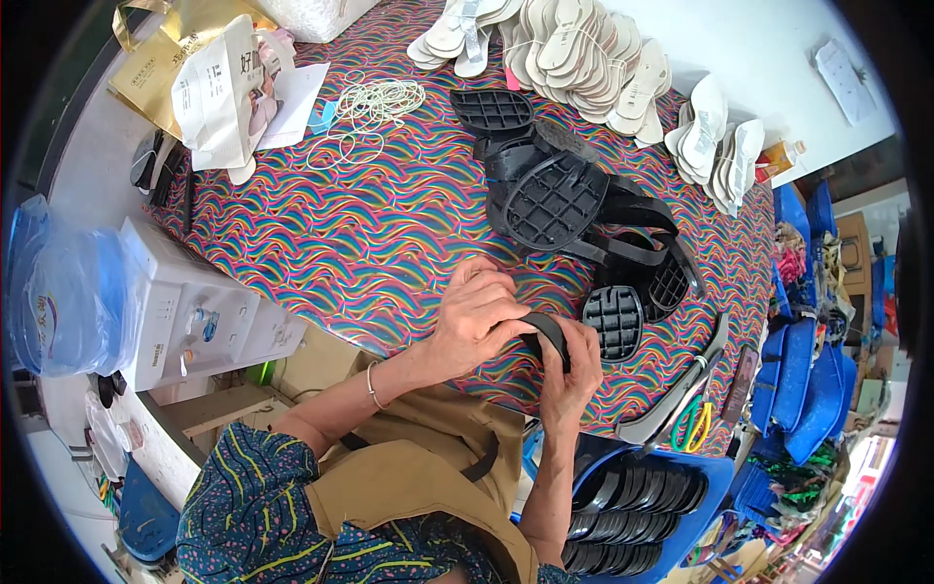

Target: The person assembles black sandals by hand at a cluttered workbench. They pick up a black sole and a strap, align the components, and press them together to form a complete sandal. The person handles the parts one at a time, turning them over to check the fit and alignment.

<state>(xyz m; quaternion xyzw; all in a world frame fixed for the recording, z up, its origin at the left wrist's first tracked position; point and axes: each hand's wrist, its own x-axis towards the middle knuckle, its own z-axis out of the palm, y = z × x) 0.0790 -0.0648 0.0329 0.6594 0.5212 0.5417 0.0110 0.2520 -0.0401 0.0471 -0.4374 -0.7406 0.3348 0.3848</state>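
Close to the table's front edge, a dark curved strip (549,335), like a sandal strap or sole edge, is pinched between my two hands. Thumb and fingertips of my left hand (479,316) close on its left end. My right hand (576,365) wraps round its right side; part of the strip is hidden by the fingers. Just beyond lies a pile of black sandals (555,200) with grid-patterned soles turned up and straps trailing right. A smaller black sole piece (613,321) rests right beside my right hand.
Bundles of pale insoles (574,44) line the back. Loose cord (375,107) lies far left near paper bags (219,92). Green-and-yellow-handled scissors (693,425) and a long metal tool (671,399) sit at right. Below the edge, a blue crate (715,487) holds many black soles.
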